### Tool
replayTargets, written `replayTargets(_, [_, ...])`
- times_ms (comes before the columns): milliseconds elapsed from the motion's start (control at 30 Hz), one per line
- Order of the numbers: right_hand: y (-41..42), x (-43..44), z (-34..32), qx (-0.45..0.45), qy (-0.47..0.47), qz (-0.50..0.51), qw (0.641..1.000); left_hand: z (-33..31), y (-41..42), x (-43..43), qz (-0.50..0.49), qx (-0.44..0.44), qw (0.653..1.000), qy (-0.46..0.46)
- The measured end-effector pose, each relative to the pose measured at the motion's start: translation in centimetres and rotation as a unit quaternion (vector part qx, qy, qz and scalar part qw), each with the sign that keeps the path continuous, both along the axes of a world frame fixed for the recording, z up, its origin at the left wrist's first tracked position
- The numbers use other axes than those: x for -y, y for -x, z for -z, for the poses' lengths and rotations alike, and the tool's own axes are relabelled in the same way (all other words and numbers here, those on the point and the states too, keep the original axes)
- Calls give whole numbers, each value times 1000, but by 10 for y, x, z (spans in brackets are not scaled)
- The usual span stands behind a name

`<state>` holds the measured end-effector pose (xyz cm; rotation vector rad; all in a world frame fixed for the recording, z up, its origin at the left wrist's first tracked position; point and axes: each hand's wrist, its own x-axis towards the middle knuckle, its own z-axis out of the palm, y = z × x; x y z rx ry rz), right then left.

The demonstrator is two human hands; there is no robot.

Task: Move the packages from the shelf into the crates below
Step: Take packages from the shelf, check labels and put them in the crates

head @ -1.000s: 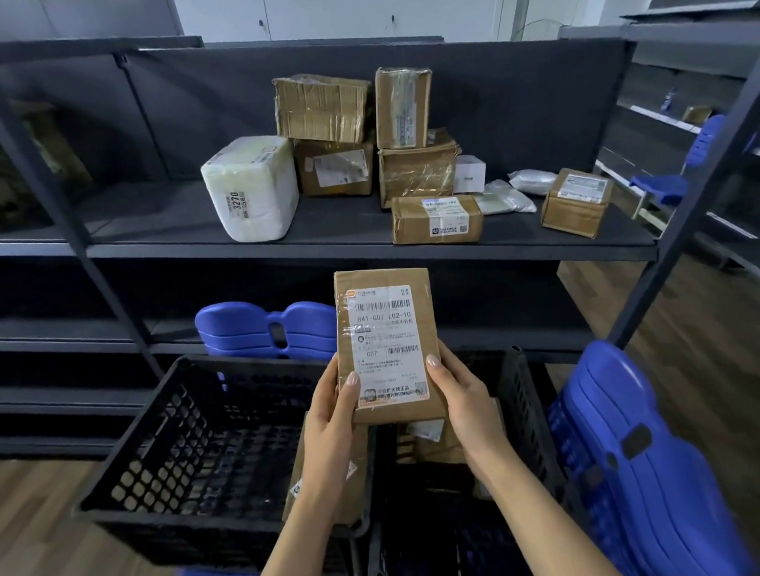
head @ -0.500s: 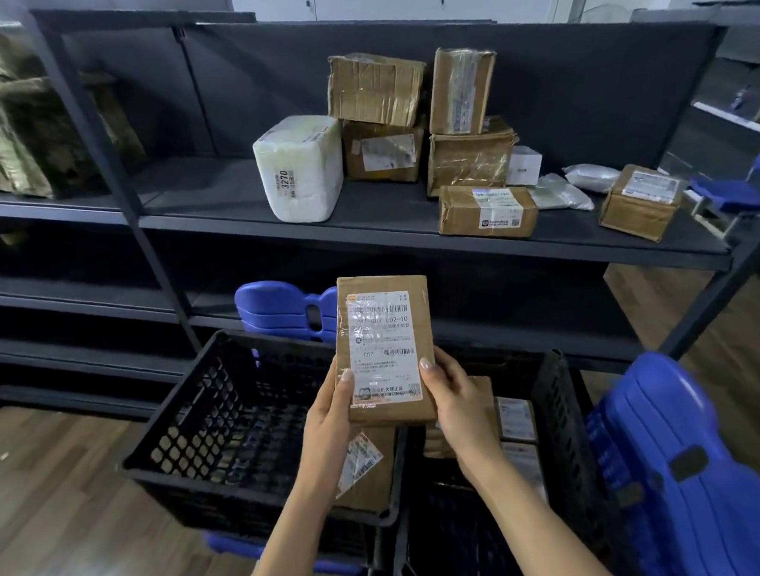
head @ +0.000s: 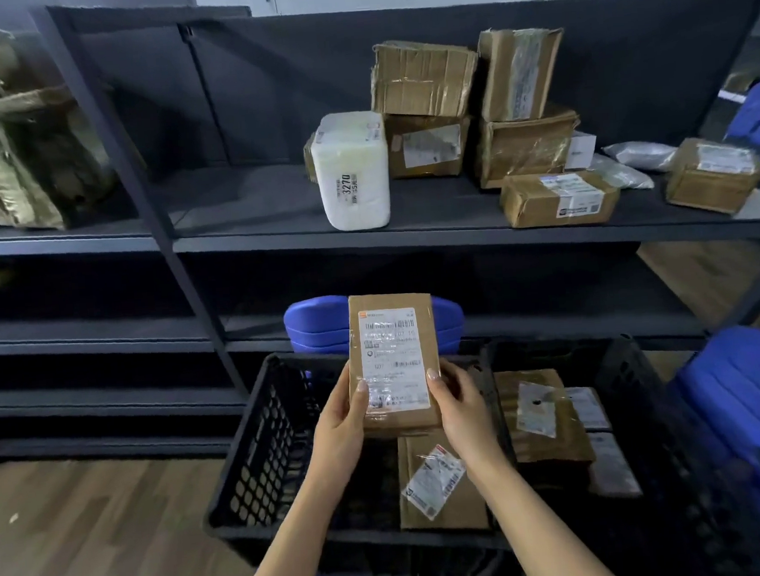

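The left hand (head: 340,424) and the right hand (head: 459,410) both grasp one brown package (head: 391,362) by its lower side edges, with each thumb lying on the front beside the white label. The package stands upright in the air, above the left black crate (head: 263,450). In this crate one flat carton (head: 434,484) lies against the right wall. The right black crate (head: 628,375), just beside it, holds several brown parcels (head: 542,416). Behind the crates a blue plastic seat (head: 316,323) shows. Further back, on the dark shelf (head: 410,237), stand a white wrapped parcel (head: 353,173), stacked brown boxes (head: 419,78) and a low labelled box (head: 557,199) near the front edge.
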<state>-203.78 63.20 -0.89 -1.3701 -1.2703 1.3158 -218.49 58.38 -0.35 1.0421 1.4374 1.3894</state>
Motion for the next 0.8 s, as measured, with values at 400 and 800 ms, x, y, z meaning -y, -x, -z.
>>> replayTargets(400, [69, 3, 20, 37, 21, 39, 998, 24, 73, -14, 27, -7, 997, 69])
replayTargets(800, [93, -24, 81, 146, 49, -15, 988, 81, 94, -46, -13, -146, 979, 145])
